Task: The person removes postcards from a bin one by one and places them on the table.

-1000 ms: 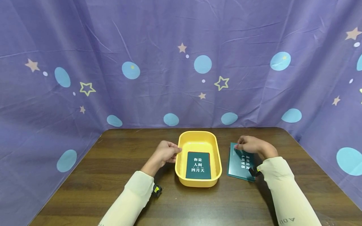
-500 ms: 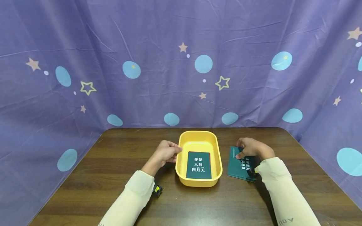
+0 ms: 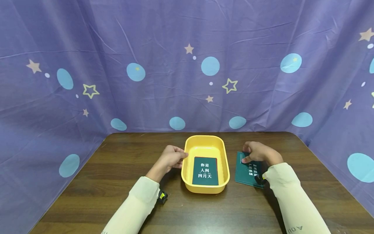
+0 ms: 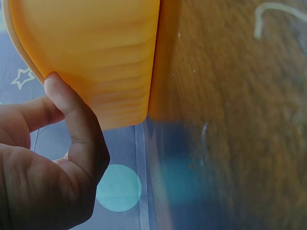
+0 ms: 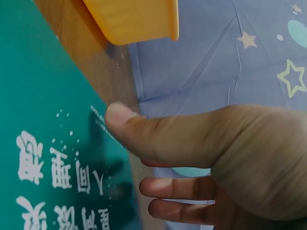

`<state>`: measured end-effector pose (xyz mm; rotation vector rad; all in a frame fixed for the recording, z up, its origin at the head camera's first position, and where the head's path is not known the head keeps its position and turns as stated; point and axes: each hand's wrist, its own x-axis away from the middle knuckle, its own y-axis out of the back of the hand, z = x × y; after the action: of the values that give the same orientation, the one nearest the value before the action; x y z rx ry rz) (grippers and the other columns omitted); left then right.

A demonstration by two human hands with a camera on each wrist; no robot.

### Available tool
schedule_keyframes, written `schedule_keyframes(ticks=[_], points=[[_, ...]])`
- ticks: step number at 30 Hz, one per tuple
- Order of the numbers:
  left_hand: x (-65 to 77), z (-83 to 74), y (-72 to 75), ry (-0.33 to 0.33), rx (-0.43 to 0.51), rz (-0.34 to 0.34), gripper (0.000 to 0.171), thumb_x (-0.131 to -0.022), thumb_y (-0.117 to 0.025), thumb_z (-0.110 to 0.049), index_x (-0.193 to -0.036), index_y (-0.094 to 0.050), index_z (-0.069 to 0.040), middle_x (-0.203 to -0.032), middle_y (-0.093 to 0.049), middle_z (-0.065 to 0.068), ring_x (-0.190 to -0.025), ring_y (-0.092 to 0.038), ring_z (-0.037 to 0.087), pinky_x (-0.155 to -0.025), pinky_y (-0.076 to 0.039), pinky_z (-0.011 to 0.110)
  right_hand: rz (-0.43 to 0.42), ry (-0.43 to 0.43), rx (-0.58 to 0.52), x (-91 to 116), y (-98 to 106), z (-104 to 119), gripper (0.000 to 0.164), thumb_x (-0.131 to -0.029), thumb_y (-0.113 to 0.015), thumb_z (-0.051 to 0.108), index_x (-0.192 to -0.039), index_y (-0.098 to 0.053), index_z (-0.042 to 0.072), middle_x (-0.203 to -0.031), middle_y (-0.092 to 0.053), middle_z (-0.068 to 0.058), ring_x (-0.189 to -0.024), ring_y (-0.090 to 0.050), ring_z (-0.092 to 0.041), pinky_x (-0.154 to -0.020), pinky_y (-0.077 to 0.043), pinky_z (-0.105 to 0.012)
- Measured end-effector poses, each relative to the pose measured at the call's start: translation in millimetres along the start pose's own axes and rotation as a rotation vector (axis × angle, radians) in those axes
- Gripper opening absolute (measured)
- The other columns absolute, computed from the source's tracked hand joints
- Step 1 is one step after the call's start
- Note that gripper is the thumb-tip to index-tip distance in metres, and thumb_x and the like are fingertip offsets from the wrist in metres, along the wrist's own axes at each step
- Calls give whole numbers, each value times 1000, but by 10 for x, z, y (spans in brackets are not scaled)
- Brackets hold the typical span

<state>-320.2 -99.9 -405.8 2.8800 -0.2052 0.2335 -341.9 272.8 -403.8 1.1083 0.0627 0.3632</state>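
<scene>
On the table's middle stands a yellow plastic tray [image 3: 204,190]. My left hand [image 3: 172,157] pinches its left rim between thumb and fingers; the left wrist view shows the thumb [image 4: 62,93] at the rim. Inside the tray lies a dark green booklet [image 3: 200,178] with white characters and a red edge behind it. To the tray's right, a second thin green booklet [image 3: 243,174] lies flat, its printing turned sideways. Over its far edge is my right hand [image 3: 260,152], thumb above the cover and fingers extended past the edge. Part of that booklet is hidden under the hand and wrist.
The brown wooden table [image 3: 187,214] carries both things. Behind it hangs a purple curtain [image 3: 163,97] with stars and blue ovals. A black wrist strap [image 3: 162,196] shows at the left cuff, and another band [image 3: 260,178] at the right.
The right booklet's far edge was raised in my right hand a second ago; it has come down flat and the fingers have loosened. My left hand and the tray stay put.
</scene>
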Motion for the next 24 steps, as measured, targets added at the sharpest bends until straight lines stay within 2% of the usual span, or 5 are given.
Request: schedule_keyframes(ticks=[4, 10, 16, 24], points=[[0, 3, -2, 3, 4, 1, 13, -88, -68, -6, -93, -63, 5, -78, -63, 17, -51, -55, 11, -47, -56, 24, -42, 62, 14, 2, 31, 75, 58, -84, -76, 36, -121, -55, -3, -113, -61, -21, -104, -56, -34, -87, -49, -50], [-8, 2, 5, 8, 5, 6, 14, -88, -68, -6, -94, -63, 5, -80, -63, 18, -51, -55, 11, -48, -56, 24, -205, 179, 106, -24, 39, 225, 57, -96, -62, 38, -125, -51, -9, -118, -58, -28, -109, -55, -41, -91, -47, -54], [-13, -3, 1, 8, 7, 5, 13, -88, -67, -6, -94, -63, 5, -79, -64, 17, -51, -56, 11, -48, -56, 25, -297, 217, 103, -69, 6, 387, 57, -98, -60, 34, -129, -49, -12, -121, -57, -27, -112, -51, -41, -93, -45, -55], [-16, -9, -5, 9, 10, 4, 13, -88, -67, -6, -94, -64, 5, -79, -64, 18, -52, -56, 11, -48, -57, 25, -366, 267, 116, -110, -96, 657, 57, -97, -60, 38, -133, -49, -6, -125, -55, -23, -116, -47, -37, -95, -45, -52]])
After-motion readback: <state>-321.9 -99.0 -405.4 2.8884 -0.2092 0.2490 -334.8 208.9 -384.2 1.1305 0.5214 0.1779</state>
